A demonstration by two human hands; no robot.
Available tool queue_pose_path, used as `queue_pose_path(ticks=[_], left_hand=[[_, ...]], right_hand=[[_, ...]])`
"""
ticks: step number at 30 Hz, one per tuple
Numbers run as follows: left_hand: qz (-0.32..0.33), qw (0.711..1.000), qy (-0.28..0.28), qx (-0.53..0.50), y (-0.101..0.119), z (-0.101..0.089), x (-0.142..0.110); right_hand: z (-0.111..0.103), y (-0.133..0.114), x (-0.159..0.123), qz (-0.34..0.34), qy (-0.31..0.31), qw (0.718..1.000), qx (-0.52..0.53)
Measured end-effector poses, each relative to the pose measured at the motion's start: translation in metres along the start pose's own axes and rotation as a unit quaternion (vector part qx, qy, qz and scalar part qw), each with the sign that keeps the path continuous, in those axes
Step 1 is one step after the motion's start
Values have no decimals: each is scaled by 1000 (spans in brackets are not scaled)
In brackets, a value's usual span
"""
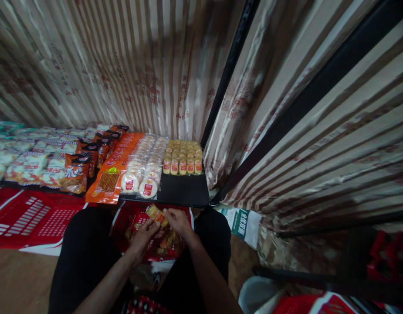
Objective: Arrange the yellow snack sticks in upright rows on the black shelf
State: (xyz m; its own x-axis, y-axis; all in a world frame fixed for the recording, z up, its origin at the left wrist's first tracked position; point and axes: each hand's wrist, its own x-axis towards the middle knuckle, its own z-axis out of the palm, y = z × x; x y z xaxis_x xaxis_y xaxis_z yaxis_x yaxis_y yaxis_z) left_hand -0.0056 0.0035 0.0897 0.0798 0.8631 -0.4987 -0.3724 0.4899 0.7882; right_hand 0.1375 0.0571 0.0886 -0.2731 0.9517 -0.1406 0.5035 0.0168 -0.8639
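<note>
Just above a red basket (118, 220) between my knees, both hands hold a small yellow wrapped snack (154, 213) with a red label. My left hand (143, 237) grips its lower side with the fingers, while my right hand (179, 221) pinches it from the right. Loose small packets (168, 244) lie in the basket, partly hidden by my hands. On the black shelf (184, 189) ahead, similar yellow snacks (182, 162) stand in neat rows at the right end. I cannot make out whether the held wrapper is one packet or more.
Left of the yellow rows lie round white wrapped crackers (148, 187), orange bags of sticks (110, 179), orange-brown bags (77, 170) and white packets (34, 163). Another red basket (34, 213) sits below left. Patterned sheeting (139, 65) and a black post (229, 74) stand behind.
</note>
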Motion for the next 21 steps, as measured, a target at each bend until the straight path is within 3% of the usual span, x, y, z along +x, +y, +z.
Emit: queue_pose_path(ticks=[3, 8, 21], left_hand=[[8, 999, -3, 38, 8, 4, -3], [33, 998, -21, 56, 19, 16, -2], [141, 980, -12, 138, 47, 45, 23]], right_hand=[[-7, -5, -3, -85, 59, 993, -57], [-15, -12, -6, -138, 119, 982, -48], [-27, -15, -6, -119, 187, 975, -13]])
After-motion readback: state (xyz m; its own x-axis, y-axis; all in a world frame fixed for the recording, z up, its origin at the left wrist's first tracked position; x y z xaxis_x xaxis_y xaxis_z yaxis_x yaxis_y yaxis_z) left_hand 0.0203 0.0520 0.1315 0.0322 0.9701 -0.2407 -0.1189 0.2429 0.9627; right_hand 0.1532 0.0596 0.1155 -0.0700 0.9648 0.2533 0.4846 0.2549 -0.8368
